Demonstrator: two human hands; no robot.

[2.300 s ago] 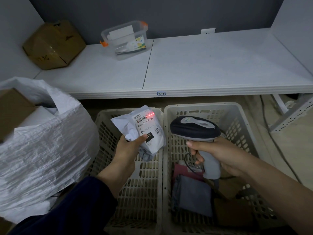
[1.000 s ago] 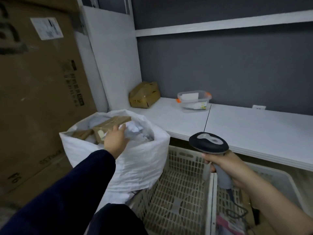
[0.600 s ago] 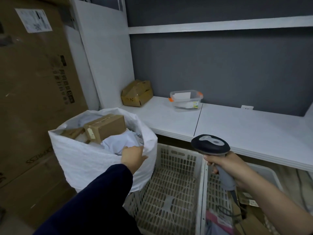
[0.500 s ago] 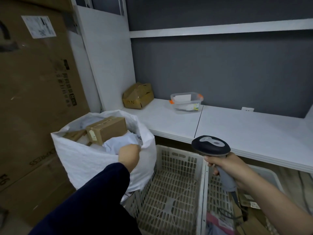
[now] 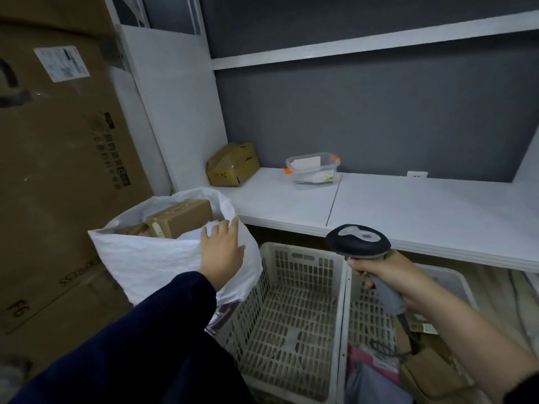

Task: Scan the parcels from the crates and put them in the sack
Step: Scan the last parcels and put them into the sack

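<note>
A white woven sack (image 5: 151, 258) stands at the left, its mouth showing a brown carton (image 5: 180, 217) and a white bag parcel. My left hand (image 5: 223, 249) lies with straight fingers against the sack's right rim and holds nothing. My right hand (image 5: 388, 277) grips the handle of a black and grey barcode scanner (image 5: 358, 243) above the wall shared by two crates. The left crate (image 5: 294, 310) shows only its bare slotted floor. In the right crate (image 5: 446, 281) lie a pink parcel (image 5: 370, 360), a grey bag (image 5: 376, 386) and brown cartons (image 5: 428, 365).
Large cardboard boxes (image 5: 58, 147) fill the left side behind the sack. A white shelf (image 5: 408, 211) runs above the crates, with a crumpled brown box (image 5: 232, 164) and a clear plastic tub (image 5: 313, 170) on it. The scanner's cable (image 5: 408, 339) hangs into the right crate.
My left hand scanned a white bag parcel, dropped it in the sack, drew back, and now lies flat on the sack's rim. The view swung left towards the sack. The scanner stayed in my right hand.
</note>
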